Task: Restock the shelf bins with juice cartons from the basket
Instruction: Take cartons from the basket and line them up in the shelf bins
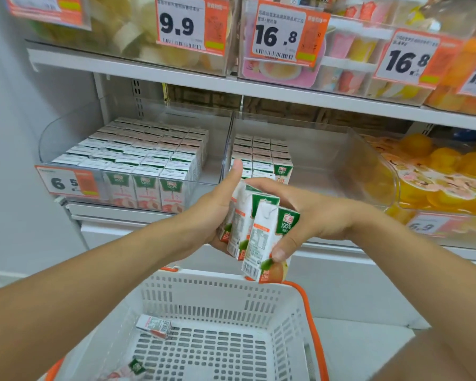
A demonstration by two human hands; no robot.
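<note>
Both hands hold a bunch of three white-and-green juice cartons (261, 235) above the basket's far rim. My left hand (217, 213) cups them from the left with its thumb pointing up. My right hand (305, 215) grips them from the right, thumb on the nearest carton. The white basket (231, 295) with orange handles sits below; one carton (154, 325) lies on its floor and another (127, 371) shows at the bottom edge. Behind the hands, a clear shelf bin (349, 160) holds a few rows of cartons on its left side. The left bin (74, 136) is packed with cartons.
An upper shelf (204, 81) carries bins of fruit cups with orange price tags. To the right, a bin of orange fruit cups (437, 174) stands beside the half-filled bin. A white wall is on the left.
</note>
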